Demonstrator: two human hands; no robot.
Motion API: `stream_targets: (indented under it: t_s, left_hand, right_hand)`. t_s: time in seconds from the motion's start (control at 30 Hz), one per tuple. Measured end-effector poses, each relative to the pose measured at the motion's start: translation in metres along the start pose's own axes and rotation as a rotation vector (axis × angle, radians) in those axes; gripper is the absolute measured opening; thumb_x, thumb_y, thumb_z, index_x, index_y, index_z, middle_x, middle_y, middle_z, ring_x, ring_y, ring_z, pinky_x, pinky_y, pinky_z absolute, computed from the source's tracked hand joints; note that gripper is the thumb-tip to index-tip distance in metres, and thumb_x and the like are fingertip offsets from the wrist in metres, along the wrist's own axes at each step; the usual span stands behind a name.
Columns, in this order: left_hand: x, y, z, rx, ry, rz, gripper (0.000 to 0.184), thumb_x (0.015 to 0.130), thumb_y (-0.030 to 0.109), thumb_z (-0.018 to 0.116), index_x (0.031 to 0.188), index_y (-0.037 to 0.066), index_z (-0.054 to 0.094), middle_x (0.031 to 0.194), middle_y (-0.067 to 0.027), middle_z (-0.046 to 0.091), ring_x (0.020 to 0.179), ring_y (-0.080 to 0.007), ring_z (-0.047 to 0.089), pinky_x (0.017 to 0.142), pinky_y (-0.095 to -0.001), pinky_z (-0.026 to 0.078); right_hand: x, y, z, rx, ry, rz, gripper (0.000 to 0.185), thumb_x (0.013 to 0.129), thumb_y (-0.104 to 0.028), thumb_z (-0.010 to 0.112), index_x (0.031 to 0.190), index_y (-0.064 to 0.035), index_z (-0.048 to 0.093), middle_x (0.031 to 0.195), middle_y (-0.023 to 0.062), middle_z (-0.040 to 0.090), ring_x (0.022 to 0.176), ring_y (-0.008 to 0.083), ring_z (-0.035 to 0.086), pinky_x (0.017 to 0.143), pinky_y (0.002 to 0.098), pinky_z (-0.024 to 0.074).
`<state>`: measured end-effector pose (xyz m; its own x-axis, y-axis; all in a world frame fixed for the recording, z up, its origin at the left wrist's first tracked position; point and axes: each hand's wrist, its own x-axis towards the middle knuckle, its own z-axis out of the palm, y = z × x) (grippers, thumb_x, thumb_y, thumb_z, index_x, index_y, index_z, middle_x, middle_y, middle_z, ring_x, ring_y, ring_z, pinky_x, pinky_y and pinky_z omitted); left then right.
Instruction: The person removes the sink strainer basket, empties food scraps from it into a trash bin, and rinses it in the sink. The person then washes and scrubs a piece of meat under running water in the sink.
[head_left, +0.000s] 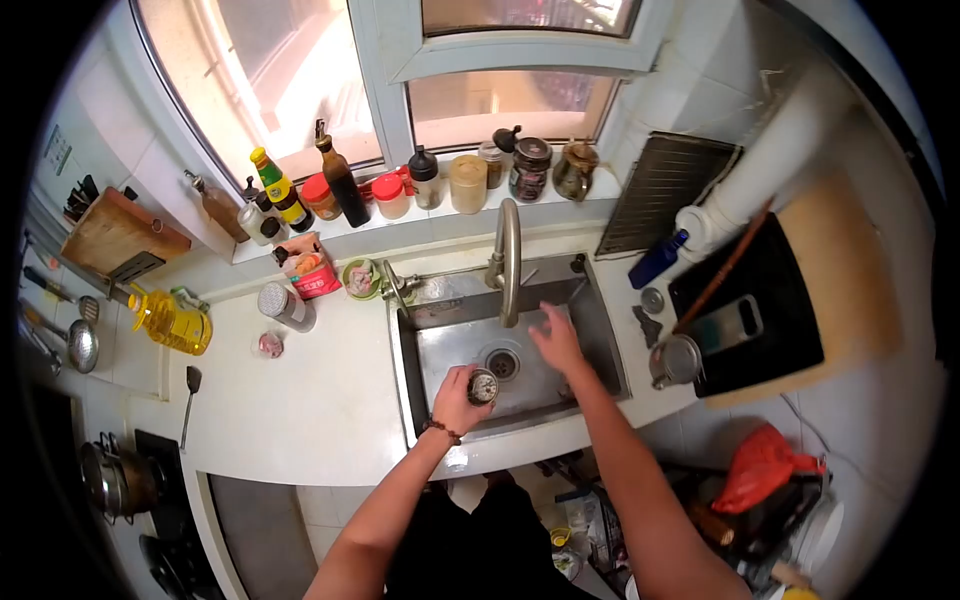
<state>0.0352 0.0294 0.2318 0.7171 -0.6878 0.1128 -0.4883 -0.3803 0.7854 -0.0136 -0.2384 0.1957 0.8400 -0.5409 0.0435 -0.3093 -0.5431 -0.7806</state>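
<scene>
My left hand (455, 403), with a beaded bracelet at the wrist, is closed around a small round jar (483, 387) over the front of the steel sink (408, 385). Pale bits show inside the jar's mouth; I cannot make out what they are. Over the right half of the sink, my right hand (556, 340) has its fingers apart and holds nothing. It is just right of the curved faucet (511, 260) and below its handle. The drain (502, 364) lies in the sink floor between both hands.
Bottles and jars, including a dark sauce bottle (343, 180), line the windowsill. Left on the counter stand a clear lidded jar (285, 307), a red packet (310, 272) and an oil jug (175, 322). At right are a metal cup (676, 360) and a black board (790, 330).
</scene>
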Motion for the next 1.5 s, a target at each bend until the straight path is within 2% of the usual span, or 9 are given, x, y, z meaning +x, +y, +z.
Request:
stream_targets:
  t_s: [0.07,0.23,0.4,0.5,0.57,0.8,1.03,1.17,1.5]
  left_hand:
    - [0.02,-0.008,0.017,0.016,0.021,-0.023,0.074,0.061,0.019,0.085,0.125,0.002,0.052,0.118,-0.016,0.052,0.106,-0.0341,0.058,0.092,-0.0386,0.05]
    - [0.057,-0.019,0.046,0.035,-0.01,-0.1,0.076,0.059,0.014,0.083,0.126,0.002,0.049,0.114,-0.0159,0.047,0.101,-0.0366,0.058,0.086,-0.0413,0.052]
    - [0.083,-0.024,0.056,0.02,-0.02,-0.152,0.077,0.058,0.014,0.084,0.125,0.002,0.049,0.115,-0.0157,0.045,0.099,-0.0367,0.058,0.086,-0.042,0.053]
    - [0.087,-0.022,0.061,0.035,0.002,-0.173,0.078,0.056,0.014,0.085,0.123,0.001,0.049,0.115,-0.0169,0.046,0.102,-0.0367,0.057,0.089,-0.0412,0.051]
    - [0.091,-0.027,0.068,-0.029,0.01,-0.187,0.08,0.054,0.013,0.086,0.123,0.001,0.049,0.115,-0.0176,0.046,0.106,-0.0366,0.055,0.092,-0.0404,0.05]
    - [0.094,-0.085,0.127,-0.032,-0.115,-0.099,0.076,0.058,0.017,0.087,0.121,0.002,0.046,0.109,-0.0135,0.057,0.102,-0.0297,0.057,0.088,-0.0368,0.05]
    - [0.093,-0.062,0.115,0.042,-0.12,-0.007,0.089,0.063,0.023,0.091,0.131,-0.001,0.039,0.111,-0.0109,0.062,0.097,-0.0218,0.063,0.087,-0.0341,0.052]
    - [0.086,-0.072,0.112,-0.354,-0.064,-0.282,0.072,0.058,0.025,0.093,0.119,0.008,0.058,0.111,-0.0146,0.063,0.102,-0.0306,0.06,0.09,-0.0393,0.051]
    - [0.075,-0.098,0.097,-0.44,-0.144,-0.461,0.081,0.066,0.028,0.091,0.132,0.005,0.049,0.117,-0.0137,0.065,0.109,-0.0202,0.062,0.095,-0.0327,0.05]
  right_hand:
    - [0.066,0.032,0.014,-0.269,0.051,-0.261,0.063,0.084,-0.02,0.07,0.138,-0.0019,0.044,0.142,0.0204,0.046,0.116,0.0363,0.056,0.096,0.0439,0.048]
    - [0.107,0.0,0.01,-0.746,-0.343,-0.084,0.069,0.082,-0.018,0.068,0.143,-0.0073,0.038,0.154,0.0132,0.03,0.125,0.0348,0.048,0.102,0.056,0.0397]
    - [0.1,0.012,0.02,-0.81,-0.319,-0.089,0.069,0.08,-0.018,0.069,0.142,-0.0059,0.039,0.149,0.0122,0.035,0.123,0.0343,0.049,0.101,0.0574,0.0377]
    - [0.085,0.008,0.011,-0.657,-0.293,-0.108,0.063,0.081,-0.019,0.068,0.138,-0.0039,0.044,0.148,0.0152,0.036,0.117,0.037,0.052,0.098,0.0552,0.0404]
    - [0.064,0.014,0.014,-0.326,0.071,-0.254,0.053,0.084,-0.02,0.067,0.132,-0.0015,0.051,0.138,0.0198,0.048,0.107,0.0379,0.058,0.092,0.05,0.0459]
    - [-0.017,0.052,0.07,0.609,-0.217,0.328,0.029,0.089,-0.01,0.066,0.116,0.0004,0.062,0.097,0.0069,0.069,0.083,0.0126,0.064,0.068,0.0288,0.0536]
    - [-0.017,0.061,0.077,0.666,-0.138,0.48,0.026,0.087,-0.007,0.067,0.111,0.0014,0.065,0.093,0.0081,0.069,0.081,0.0145,0.066,0.07,0.028,0.0543]
    - [-0.014,0.053,0.082,0.775,-0.188,0.546,0.024,0.091,-0.007,0.065,0.113,0.002,0.064,0.094,0.006,0.066,0.082,0.0124,0.063,0.065,0.0275,0.0566]
    - [-0.018,0.053,0.107,0.742,-0.18,0.56,0.024,0.09,-0.008,0.064,0.112,0.0021,0.066,0.092,0.0086,0.069,0.074,0.013,0.064,0.06,0.0295,0.0575]
